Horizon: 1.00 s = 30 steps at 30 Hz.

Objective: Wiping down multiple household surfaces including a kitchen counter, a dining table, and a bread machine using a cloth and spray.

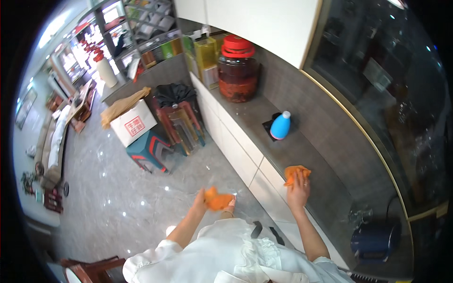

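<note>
My right hand [298, 191] presses an orange cloth [296, 172] onto the front part of the dark grey countertop [320, 169]. A second orange cloth [217, 200], slightly blurred, hangs from my left hand [201, 201] over the floor, left of the cabinet. Beyond my right hand, a blue bottle [280, 126] with a pale cap stands on the counter beside a small black flat item [270, 125]. Farther back is a large glass jar [238, 76] with a red lid and dark red contents.
Below the counter run white cabinet fronts [239, 150]. A dark blue appliance [375, 240] and a clear glass vessel [360, 214] stand at the near right. Stacked stools [180, 123], a teal stool [148, 150] bearing a white box [133, 122], and a wooden chair [95, 269] occupy the floor.
</note>
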### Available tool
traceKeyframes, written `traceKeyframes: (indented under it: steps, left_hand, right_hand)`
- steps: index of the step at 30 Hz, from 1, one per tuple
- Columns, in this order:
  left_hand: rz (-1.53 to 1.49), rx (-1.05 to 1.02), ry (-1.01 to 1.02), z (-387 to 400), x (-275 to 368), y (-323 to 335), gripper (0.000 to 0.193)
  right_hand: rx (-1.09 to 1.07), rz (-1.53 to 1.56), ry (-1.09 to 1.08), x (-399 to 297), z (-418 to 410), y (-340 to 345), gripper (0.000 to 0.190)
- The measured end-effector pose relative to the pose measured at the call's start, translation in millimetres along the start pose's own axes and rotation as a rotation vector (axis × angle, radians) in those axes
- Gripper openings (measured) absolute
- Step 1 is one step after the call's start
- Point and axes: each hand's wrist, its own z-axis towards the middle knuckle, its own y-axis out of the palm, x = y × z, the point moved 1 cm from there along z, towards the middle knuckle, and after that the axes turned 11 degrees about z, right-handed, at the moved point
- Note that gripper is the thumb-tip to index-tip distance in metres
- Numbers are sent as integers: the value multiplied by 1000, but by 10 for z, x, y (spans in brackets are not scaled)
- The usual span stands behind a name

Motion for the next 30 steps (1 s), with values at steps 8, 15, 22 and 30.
traceKeyframes:
  steps: [8, 15, 22, 30]
  left_hand:
    - [-146, 268, -200, -1297, -420, -921, 59]
    - [-463, -221, 304, -1586, 563, -182, 68]
    - [-104, -304, -89, -1361, 885, -640, 55]
    - [-264, -51, 80, -1185, 1914, -896, 44]
  right_hand:
    - [-150, 850, 77, -845, 767, 1022, 30]
    - [-1029, 2099, 1077, -2026, -235, 1779, 44]
    - [-1046, 1954, 1384, -3064, -362, 2107, 42]
    - [-1037, 2012, 1185, -3859, 350, 2270, 40]
